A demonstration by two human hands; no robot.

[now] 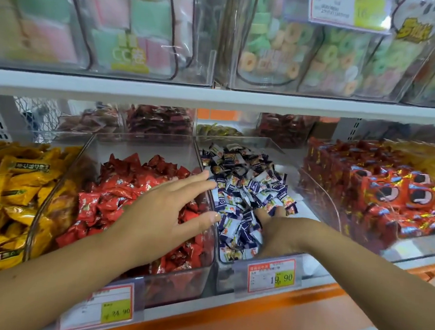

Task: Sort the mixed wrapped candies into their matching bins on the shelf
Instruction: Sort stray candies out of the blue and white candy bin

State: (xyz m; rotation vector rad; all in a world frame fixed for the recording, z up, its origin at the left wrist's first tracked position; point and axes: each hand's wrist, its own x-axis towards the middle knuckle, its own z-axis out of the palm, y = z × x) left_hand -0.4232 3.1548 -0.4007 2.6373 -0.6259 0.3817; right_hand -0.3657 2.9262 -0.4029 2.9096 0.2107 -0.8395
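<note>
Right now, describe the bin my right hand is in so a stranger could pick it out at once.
Start at the lower shelf with the orange front edge and its row of clear bins. Take the bin just right of the red candies, where the right hand digs in. Alone there, it holds small navy-and-white wrapped candies and carries the 19.90 price tag.

Clear bins (145, 146) abreast on orange-edged shelf (252, 305)
</note>
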